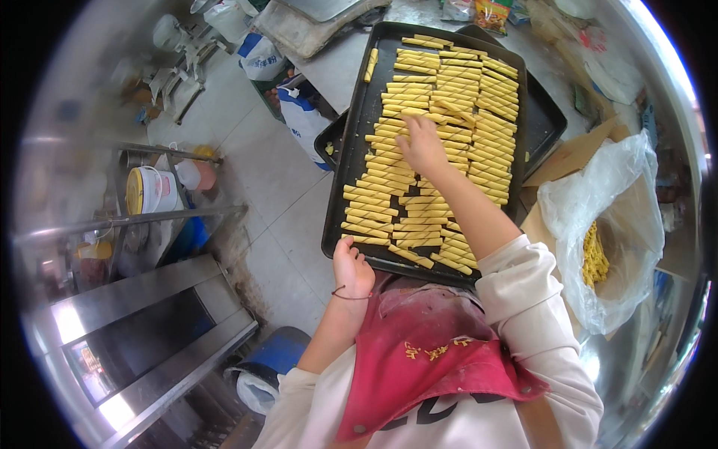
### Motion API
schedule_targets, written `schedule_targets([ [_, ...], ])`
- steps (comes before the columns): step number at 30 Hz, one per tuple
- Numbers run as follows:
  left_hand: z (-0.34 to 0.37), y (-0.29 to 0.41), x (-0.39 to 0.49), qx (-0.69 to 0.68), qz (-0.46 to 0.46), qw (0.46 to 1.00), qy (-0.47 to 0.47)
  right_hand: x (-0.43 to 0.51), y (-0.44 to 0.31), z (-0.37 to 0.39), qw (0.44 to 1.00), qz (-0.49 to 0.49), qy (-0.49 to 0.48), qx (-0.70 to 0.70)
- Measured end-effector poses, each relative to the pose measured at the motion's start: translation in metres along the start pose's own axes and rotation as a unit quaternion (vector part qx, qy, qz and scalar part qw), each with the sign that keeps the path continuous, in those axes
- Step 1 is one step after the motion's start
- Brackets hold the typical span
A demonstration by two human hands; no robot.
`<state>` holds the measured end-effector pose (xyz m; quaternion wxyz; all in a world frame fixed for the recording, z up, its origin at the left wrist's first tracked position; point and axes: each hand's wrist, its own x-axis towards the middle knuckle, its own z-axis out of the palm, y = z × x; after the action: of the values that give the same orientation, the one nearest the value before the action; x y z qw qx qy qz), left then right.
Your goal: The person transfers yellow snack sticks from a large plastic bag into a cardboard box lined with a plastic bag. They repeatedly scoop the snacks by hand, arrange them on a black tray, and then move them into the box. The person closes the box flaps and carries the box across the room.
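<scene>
A large black baking tray (pixel 359 112) lies before me, covered with rows of yellow rolled pastry sticks (pixel 493 151) that carry thin dark spiral lines. My right hand (pixel 422 143) reaches over the middle of the rows, its fingertips on the sticks near the left and middle columns; whether it grips one cannot be told. At the tray's lower left corner, my left hand (pixel 352 266) is at the near rim beside the lowest stick of the left column, fingers bent; its hold is unclear. One stick (pixel 371 65) lies apart by the upper left wall.
Another dark tray (pixel 544 118) sits underneath. To the right stands a cardboard box (pixel 578 154) lined with a clear plastic bag (pixel 622 185), holding yellow pieces (pixel 594 258). A metal rack (pixel 168 220) with a white bucket (pixel 154 189), a steel appliance (pixel 151 331) and a blue bin (pixel 283 351) are at left.
</scene>
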<state>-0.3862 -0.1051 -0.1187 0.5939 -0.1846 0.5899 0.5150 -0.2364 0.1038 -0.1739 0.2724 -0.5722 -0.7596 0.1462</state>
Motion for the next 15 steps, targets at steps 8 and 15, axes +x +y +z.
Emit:
schedule_targets([
  [8, 0.001, -0.008, 0.029, -0.050, -0.032, 0.998, 0.026, 0.043, 0.030, -0.015, 0.979, 0.002, -0.093, -0.180],
  [15, 0.006, -0.016, 0.052, -0.061, 0.005, 0.997, -0.054, 0.049, 0.013, 0.001, 0.991, 0.014, -0.133, 0.013],
])
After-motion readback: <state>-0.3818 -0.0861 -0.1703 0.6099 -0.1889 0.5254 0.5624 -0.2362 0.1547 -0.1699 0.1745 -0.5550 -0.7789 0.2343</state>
